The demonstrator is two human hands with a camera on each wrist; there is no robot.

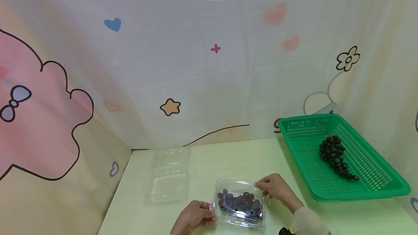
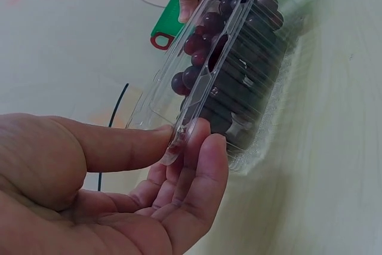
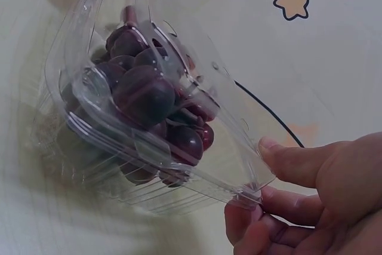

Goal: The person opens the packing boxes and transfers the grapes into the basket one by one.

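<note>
A clear plastic clamshell box point(image 1: 228, 185) with dark purple grapes point(image 1: 240, 203) inside is at the front of the table, its lid down over them. My left hand point(image 1: 195, 216) pinches the rim at the box's left side, thumb on top and fingers beneath in the left wrist view. On the far right corner, my right hand point(image 1: 278, 188) pinches the rim between thumb and fingers. Seen from the right wrist, the lid edge point(image 3: 239, 174) lies between that thumb and the fingers.
Left of the box, another clear clamshell point(image 1: 168, 184) lies opened out. At the right a green plastic basket point(image 1: 303, 177) holds a bunch of dark grapes point(image 1: 334, 153). A printed curtain point(image 1: 202, 82) hangs behind the pale table point(image 1: 130, 215).
</note>
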